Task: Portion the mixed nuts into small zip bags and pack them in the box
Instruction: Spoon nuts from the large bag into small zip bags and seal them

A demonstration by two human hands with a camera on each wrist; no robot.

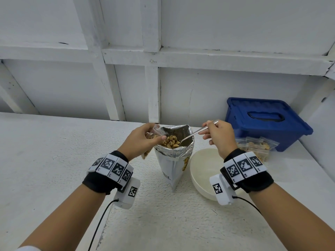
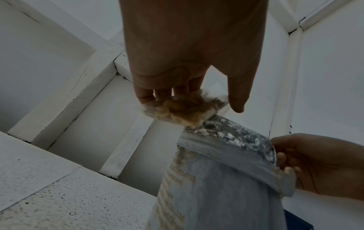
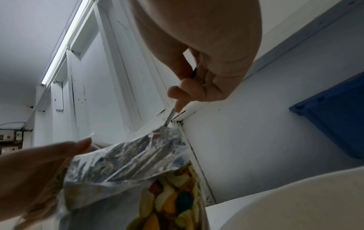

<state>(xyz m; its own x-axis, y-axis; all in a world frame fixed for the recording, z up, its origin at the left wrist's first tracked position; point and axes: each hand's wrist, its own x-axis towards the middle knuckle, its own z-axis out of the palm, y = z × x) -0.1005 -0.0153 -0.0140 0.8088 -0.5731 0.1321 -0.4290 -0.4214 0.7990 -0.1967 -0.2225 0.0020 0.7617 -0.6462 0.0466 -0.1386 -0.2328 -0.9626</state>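
A foil pouch of mixed nuts stands open on the table, seen also as the pouch and the pouch. My left hand grips a small clear zip bag partly filled with nuts at the pouch's left rim; the bag shows under my fingers. My right hand holds a metal spoon by its handle, its bowl down inside the pouch among the nuts. The spoon handle enters the foil mouth.
A cream bowl sits right of the pouch. Several filled zip bags lie in front of a blue lidded box at the back right. A white panelled wall runs along the table's far edge.
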